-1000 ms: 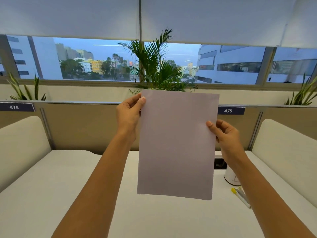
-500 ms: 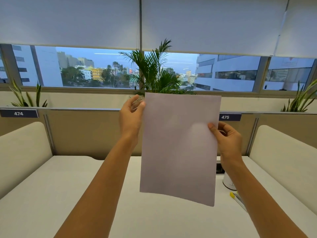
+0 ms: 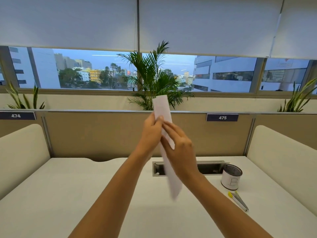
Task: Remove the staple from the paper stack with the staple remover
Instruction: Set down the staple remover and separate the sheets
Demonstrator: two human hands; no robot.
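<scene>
I am working in an office, at a white desk [image 3: 68, 194] in a row of numbered places. A beige partition [image 3: 103, 134] is closing the back of the desk, and two small dark labels on it are showing 474 [image 3: 16, 115] and 475 [image 3: 222, 117]. Padded side panels [image 3: 20, 152] are standing at both sides of my place. A cable slot [image 3: 211, 168] is lying open in the desk top, with a mesh cup [image 3: 231, 176] just beside it. Behind, roller blinds [image 3: 68, 23] are half covering a long window [image 3: 85, 71], and tall buildings [image 3: 223, 74] are showing outside.

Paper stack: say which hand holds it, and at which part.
Both hands hold the paper stack, seen nearly edge-on above the desk: the left hand grips its upper part, the right hand just below, nearer the middle.
</scene>
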